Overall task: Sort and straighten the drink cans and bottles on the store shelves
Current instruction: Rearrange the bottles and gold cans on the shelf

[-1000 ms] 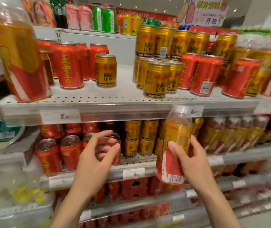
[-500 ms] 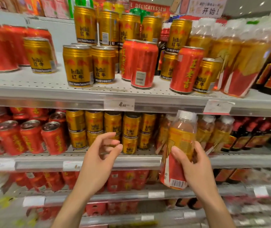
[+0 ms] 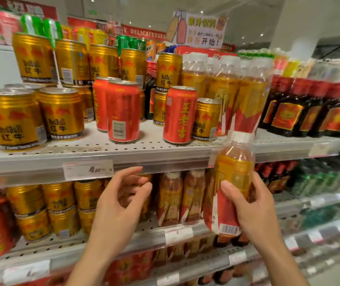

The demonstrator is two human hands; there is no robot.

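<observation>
My right hand point(image 3: 253, 211) grips a plastic tea bottle point(image 3: 232, 178) with a white cap and a gold and red label, upright in front of the upper shelf's front rail point(image 3: 165, 159). My left hand point(image 3: 121, 203) hovers beside it, fingers loosely curled, holding nothing. On the upper shelf, gold cans point(image 3: 61, 114) stand stacked at the left. Two red cans point(image 3: 122, 112) stand mid-shelf, and another red can point(image 3: 179, 116) stands next to a gold can point(image 3: 206, 119). Matching tea bottles point(image 3: 245, 89) stand behind these.
Dark bottles point(image 3: 309, 112) with red labels fill the upper shelf's right end. The lower shelf point(image 3: 177, 234) holds red cans, gold cans and tea bottles point(image 3: 177, 199). Price tags line the rails. A paper sign point(image 3: 198, 29) hangs above.
The view has swung right along the shelves and come closer. My right hand has kept hold of the tea bottle and my left hand stays empty, both holding their pose.
</observation>
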